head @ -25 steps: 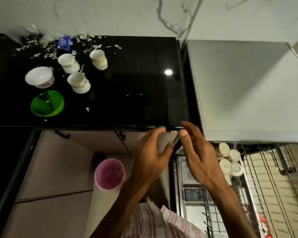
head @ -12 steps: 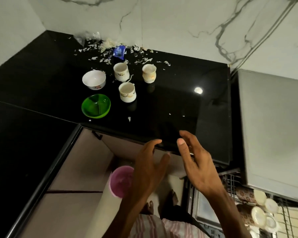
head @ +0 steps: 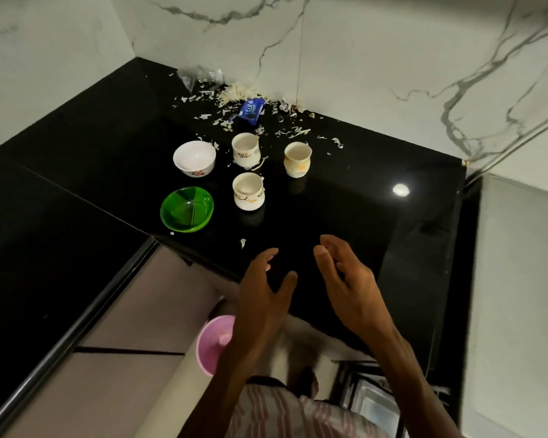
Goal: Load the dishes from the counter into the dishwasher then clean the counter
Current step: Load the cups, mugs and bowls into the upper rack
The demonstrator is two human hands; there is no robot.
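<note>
step: reaching for dishes | left hand (head: 263,298), right hand (head: 348,279): each grip loose, empty, above table (head: 345,222) front edge | cups (head: 248,191), bowls (head: 186,209) grouped ahead-left, scraps behind | next: judged, extend forward-left, grasp nearest cup

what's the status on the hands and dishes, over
Both hands, left and right, open and empty above counter edge. Three cups, two bowls unloaded. Nothing between.

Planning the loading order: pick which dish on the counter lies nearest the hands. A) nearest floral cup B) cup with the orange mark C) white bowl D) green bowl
A: the nearest floral cup stands closest to the left hand and right hand, both empty above the counter.
</note>
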